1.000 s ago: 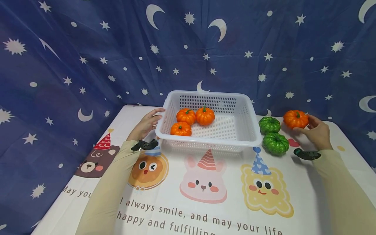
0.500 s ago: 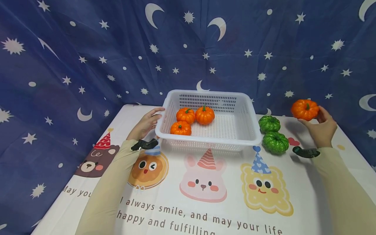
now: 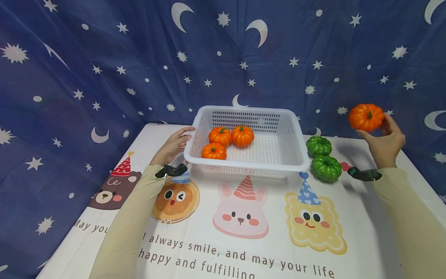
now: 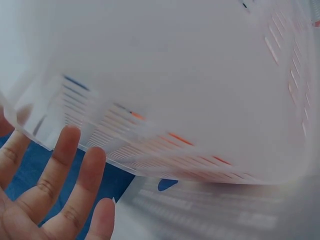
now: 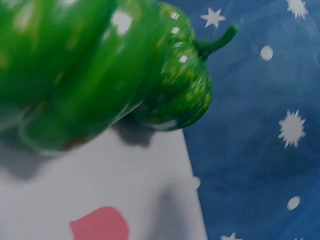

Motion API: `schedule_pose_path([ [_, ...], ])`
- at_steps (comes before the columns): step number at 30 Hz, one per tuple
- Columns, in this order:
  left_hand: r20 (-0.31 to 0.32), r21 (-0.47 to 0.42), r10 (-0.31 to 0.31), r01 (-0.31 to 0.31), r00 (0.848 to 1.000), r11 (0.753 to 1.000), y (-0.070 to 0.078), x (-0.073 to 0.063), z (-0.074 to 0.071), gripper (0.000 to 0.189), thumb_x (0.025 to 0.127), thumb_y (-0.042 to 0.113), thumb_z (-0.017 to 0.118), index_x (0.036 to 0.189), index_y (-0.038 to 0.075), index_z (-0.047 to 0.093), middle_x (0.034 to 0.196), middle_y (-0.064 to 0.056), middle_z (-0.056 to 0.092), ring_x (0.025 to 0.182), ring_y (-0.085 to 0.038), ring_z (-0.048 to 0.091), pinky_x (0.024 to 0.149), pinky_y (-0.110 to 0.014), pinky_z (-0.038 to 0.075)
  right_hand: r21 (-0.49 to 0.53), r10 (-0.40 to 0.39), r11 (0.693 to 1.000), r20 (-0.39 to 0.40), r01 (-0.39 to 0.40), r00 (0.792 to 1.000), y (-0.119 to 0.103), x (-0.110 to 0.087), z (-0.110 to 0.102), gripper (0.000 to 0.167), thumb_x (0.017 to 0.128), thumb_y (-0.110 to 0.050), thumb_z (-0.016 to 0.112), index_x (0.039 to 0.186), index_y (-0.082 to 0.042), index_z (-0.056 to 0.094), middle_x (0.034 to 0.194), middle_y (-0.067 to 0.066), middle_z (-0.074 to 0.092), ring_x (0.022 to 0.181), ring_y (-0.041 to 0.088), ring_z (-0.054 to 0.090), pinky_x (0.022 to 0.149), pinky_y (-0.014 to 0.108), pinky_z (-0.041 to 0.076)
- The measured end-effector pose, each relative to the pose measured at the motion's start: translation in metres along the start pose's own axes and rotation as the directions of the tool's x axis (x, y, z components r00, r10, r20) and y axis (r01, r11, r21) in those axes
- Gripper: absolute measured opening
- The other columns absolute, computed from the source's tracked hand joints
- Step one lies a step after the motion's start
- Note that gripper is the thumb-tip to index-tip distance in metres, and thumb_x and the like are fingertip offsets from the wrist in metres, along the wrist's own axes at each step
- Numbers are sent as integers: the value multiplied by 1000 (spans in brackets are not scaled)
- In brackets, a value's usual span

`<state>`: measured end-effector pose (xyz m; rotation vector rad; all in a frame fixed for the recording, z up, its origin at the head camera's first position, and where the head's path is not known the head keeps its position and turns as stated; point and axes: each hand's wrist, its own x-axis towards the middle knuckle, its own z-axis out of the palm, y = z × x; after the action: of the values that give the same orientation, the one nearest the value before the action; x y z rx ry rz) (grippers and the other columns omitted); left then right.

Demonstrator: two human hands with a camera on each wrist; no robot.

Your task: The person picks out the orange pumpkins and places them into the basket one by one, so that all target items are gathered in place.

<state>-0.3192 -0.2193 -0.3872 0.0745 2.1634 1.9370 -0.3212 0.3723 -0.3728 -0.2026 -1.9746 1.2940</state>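
At upper right in the head view, my right hand (image 3: 387, 142) grips an orange pumpkin (image 3: 366, 117) with a green stem, held up off the table. On the left, my left hand (image 3: 171, 148) touches the left side of a white slotted plastic basket (image 3: 246, 166). Its fingers are spread along the outer wall in the left wrist view, fairly straight. Inside the basket lie three orange pumpkins (image 3: 220, 136), toward its left half. Two green pumpkins (image 3: 326, 168) sit on the table between basket and right hand; they fill the upper left of the right wrist view, which shows no hand.
A white printed tablecloth (image 3: 278, 240) with cartoon figures and lettering covers the table. Behind it hangs a dark blue curtain (image 3: 146, 46) with moons and stars, close to the table's back edge. Black straps for the cameras (image 3: 171, 170) are on both wrists.
My right hand has lifted the orange pumpkin from beside the green ones, up and somewhat to the right. The left hand and the basket have stayed in place.
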Motion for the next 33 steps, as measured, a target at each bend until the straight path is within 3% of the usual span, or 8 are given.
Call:
schedule_pose_path([
  [5, 0, 3, -6, 6, 1000, 1000, -1, 1, -1, 46, 99, 21, 45, 144, 17, 34, 142, -10, 39, 116, -17, 51, 88, -23, 46, -28, -42, 999, 27, 43, 999, -10, 6, 4, 66, 72, -13, 79, 132, -27, 54, 134, -5, 56, 123, 4, 52, 105, 19, 37],
  [10, 0, 0, 4, -4, 1000, 1000, -3, 2, -1, 43, 99, 21, 45, 141, 18, 37, 138, -7, 43, 112, -15, 52, 86, -22, 47, -94, -126, 987, 63, 131, 990, -26, 8, 8, 67, 72, -15, 80, 132, -28, 53, 134, -5, 56, 123, 3, 52, 103, 18, 39],
  [16, 3, -5, 15, -15, 1000, 1000, -4, 3, -1, 40, 99, 20, 46, 138, 19, 39, 131, -2, 46, 105, -9, 55, 84, -21, 48, -89, -248, 961, 148, 263, 957, -46, 8, 12, 68, 71, -10, 81, 132, -26, 54, 132, -2, 58, 118, 0, 55, 101, 16, 40],
  [20, 3, -7, 15, -15, 1000, 1000, -3, 2, -1, 40, 99, 20, 46, 138, 19, 39, 131, -2, 46, 104, -9, 55, 84, -21, 48, -84, -303, 940, 233, 330, 924, -60, 9, 16, 72, 68, -7, 82, 132, -25, 54, 132, 0, 58, 115, -5, 55, 100, 15, 40],
  [25, -2, -8, 3, -3, 1000, 1000, -3, 3, -1, 40, 99, 21, 46, 138, 19, 40, 132, -3, 45, 105, -10, 55, 83, -20, 49, -98, -305, 927, 371, 363, 877, -81, 10, 20, 74, 69, -8, 82, 135, -24, 52, 134, 2, 56, 113, -11, 52, 100, 14, 40],
  [29, -3, -17, -4, 4, 1000, 1000, -3, 3, -1, 41, 99, 20, 46, 139, 19, 39, 130, -2, 46, 103, -8, 55, 81, -19, 49, -100, -283, 921, 493, 376, 823, -97, 11, 26, 72, 71, -10, 81, 136, -23, 51, 134, 2, 56, 105, -16, 51, 98, 9, 39],
  [33, 0, -21, 3, -3, 1000, 1000, -2, 2, -1, 42, 99, 20, 46, 140, 17, 38, 125, 1, 48, 100, -6, 56, 81, -19, 49, -110, -256, 911, 605, 397, 754, -112, 10, 33, 72, 73, -15, 80, 137, -22, 50, 136, 6, 54, 101, -19, 49, 87, 2, 40],
])
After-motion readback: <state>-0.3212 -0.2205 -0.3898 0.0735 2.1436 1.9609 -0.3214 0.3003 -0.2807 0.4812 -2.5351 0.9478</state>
